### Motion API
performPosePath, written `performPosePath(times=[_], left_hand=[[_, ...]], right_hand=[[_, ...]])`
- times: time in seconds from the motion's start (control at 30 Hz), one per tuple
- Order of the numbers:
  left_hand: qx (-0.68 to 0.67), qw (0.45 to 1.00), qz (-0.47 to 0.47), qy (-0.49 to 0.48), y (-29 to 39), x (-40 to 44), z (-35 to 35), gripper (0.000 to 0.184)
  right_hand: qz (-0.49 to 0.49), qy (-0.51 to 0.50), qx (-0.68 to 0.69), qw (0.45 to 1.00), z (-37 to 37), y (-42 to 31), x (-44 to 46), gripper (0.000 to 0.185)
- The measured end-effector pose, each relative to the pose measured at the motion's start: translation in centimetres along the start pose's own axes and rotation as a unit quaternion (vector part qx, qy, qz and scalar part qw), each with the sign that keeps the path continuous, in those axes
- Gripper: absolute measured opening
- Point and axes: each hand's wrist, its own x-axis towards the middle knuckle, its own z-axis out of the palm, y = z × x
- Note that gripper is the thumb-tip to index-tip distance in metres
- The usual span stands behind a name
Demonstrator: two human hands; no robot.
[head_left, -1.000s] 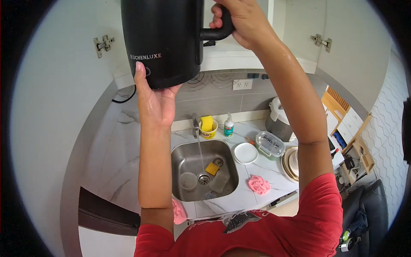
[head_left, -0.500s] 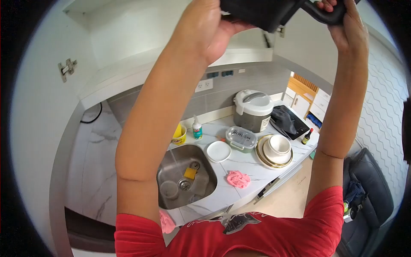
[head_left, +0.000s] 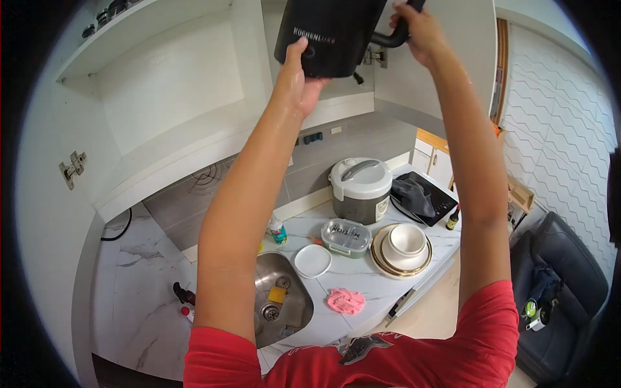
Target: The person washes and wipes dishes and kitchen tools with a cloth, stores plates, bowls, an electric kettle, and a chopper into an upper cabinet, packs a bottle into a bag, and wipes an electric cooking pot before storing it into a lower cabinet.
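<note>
High in front of the open cabinet I hold a black jug-like appliance (head_left: 331, 40) with pale lettering and a round button on its side. My left hand (head_left: 297, 81) supports its bottom left corner, thumb pressed against the front and fingers underneath. Closed around the curved black handle (head_left: 393, 39) on the right is my right hand (head_left: 419, 33). The top of the appliance is cut off by the frame edge. Behind it are the white cabinet shelf (head_left: 174, 152) and an open cabinet door (head_left: 446, 64) at the right.
Below, a sink (head_left: 304, 294) contains a yellow sponge (head_left: 277, 295). On the counter are a rice cooker (head_left: 362, 187), a lidded container (head_left: 347, 237), stacked bowls and plates (head_left: 407, 240), a white lid (head_left: 313, 260) and a pink cloth (head_left: 346, 301). A metal hinge (head_left: 74, 169) sticks out at left.
My view has tilted up and shifted, bringing more of the cabinet into sight. The appliance and both hands now appear further left, with the lettered front showing. Both hands keep their hold.
</note>
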Motion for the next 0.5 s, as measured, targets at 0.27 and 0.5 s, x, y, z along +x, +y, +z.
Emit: performPosePath(times=[0.27, 0.5], left_hand=[[-0.069, 0.994, 0.011, 0.089, -4.7, 1.6, -5.5, 0.057], [0.04, 0.968, -0.156, 0.19, -2.1, 1.2, -5.9, 0.053]], right_hand=[[0.041, -0.014, -0.029, 0.999, 3.0, 9.6, 2.3, 0.027], [0.08, -0.041, 0.014, 0.996, 5.8, 14.8, 5.6, 0.018]])
